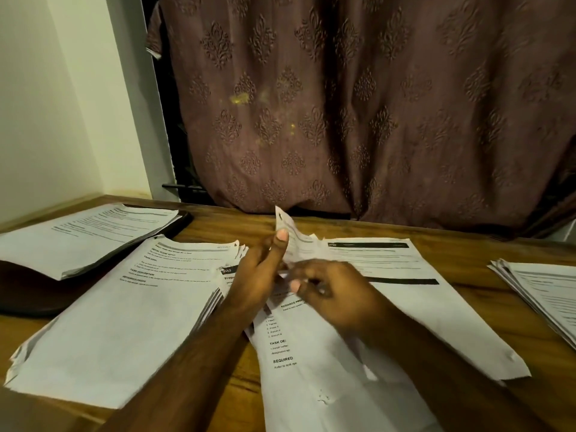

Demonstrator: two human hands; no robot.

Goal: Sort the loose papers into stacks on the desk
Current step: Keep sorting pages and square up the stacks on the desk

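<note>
I'm mid-sort: my left hand (261,269) pinches a curled sheet (293,241) at 12 o'clock above the loose papers (358,307) at desk (218,222) centre; my right hand (330,291) curls onto its lower edge, grip looks like a pinch. Stacks sit at 9 (124,307), 10 (84,235) and 3 o'clock (542,288). Next, I'd judge: read the heading, pick its stack. Legible: "TASK DESCRIPTION", "REQUIRED PROPS".

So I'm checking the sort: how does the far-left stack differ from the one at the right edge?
The far-left stack rests on a dark folder; the right-edge stack lies on the bare desk. The far-left stack shows whole; the right-edge stack is cut off by the frame. Both hold printed white sheets.
</note>
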